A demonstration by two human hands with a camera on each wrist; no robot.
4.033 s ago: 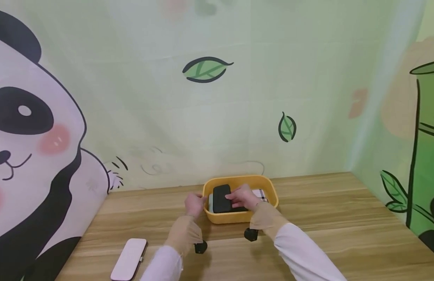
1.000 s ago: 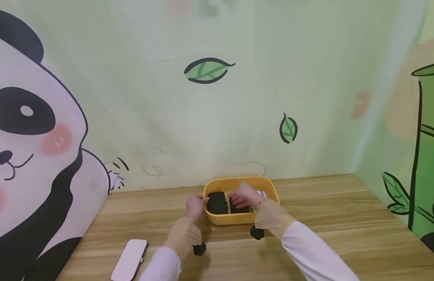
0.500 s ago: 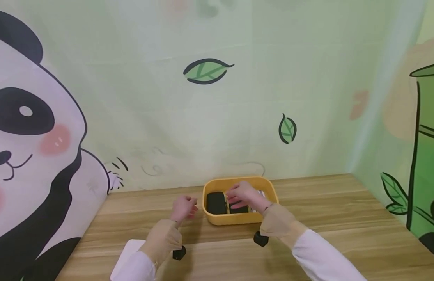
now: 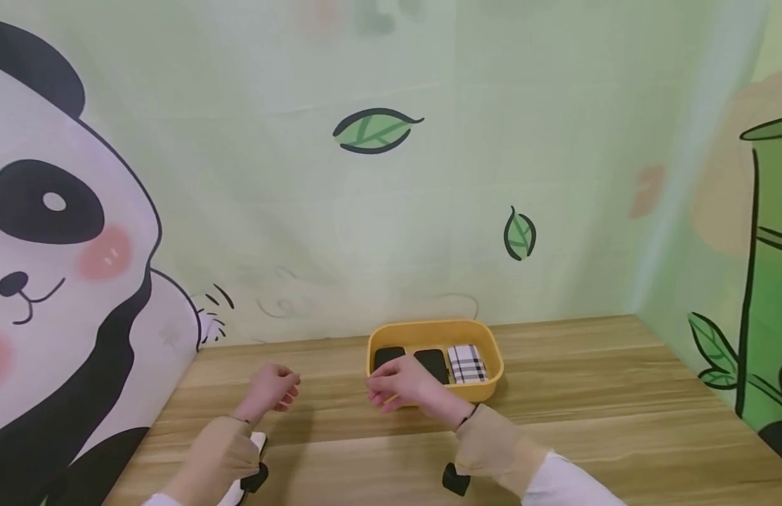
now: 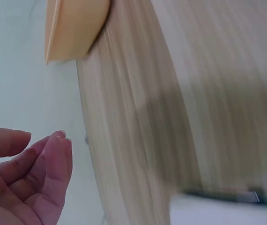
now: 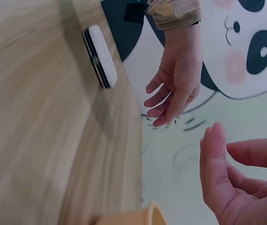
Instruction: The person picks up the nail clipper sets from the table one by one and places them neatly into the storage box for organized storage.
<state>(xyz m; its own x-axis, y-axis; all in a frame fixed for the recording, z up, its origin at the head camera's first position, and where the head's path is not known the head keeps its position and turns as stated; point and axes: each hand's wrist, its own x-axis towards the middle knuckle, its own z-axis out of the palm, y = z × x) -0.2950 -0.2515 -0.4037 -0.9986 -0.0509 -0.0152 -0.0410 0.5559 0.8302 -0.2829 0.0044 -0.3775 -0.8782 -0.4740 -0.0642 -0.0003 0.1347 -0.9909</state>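
Observation:
My left hand (image 4: 273,388) hovers over the table left of the yellow bin, fingers loosely bent and holding nothing. Beneath its wrist lies a flat white case with a dark underside (image 6: 103,56), mostly covered by the forearm in the head view. Empty too, my right hand (image 4: 406,383) hangs in front of the bin's left part, its fingers relaxed. In the yellow bin (image 4: 435,326) sit a black case (image 4: 388,354) at the left, partly behind the right hand, a second black item (image 4: 432,365) in the middle, and a folded plaid cloth (image 4: 468,364) at the right.
The wood-grain table (image 4: 587,393) runs back to a printed wall cloth (image 4: 270,211) with a panda and leaves. The bin stands near the table's back edge. A black wrist camera (image 4: 456,479) hangs under the right forearm.
The black case, held by my right hand at first, now lies in the bin's left end. My left hand has let go of the rim and moved left; the right has come out leftward.

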